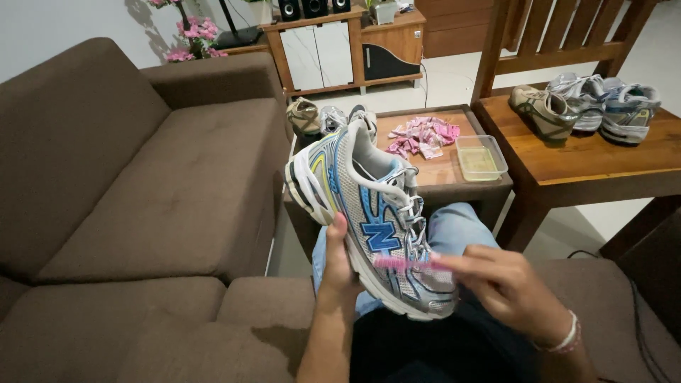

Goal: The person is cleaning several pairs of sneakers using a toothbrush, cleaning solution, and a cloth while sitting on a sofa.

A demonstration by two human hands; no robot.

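My left hand (338,261) grips the sole side of a white, grey and blue running shoe (369,213), holding it tilted above my lap with the heel pointing away. My right hand (507,284) pinches a small pink brush (406,263) and presses it against the mesh near the shoe's toe and laces. A white bracelet sits on my right wrist. My legs in blue jeans show under the shoe.
A small wooden table (447,174) ahead holds pink crumpled wrappers (423,135) and a clear plastic container (480,157). Other shoes (323,117) lie behind it. A wooden bench (589,152) at right carries three sneakers. A brown sofa (142,177) fills the left.
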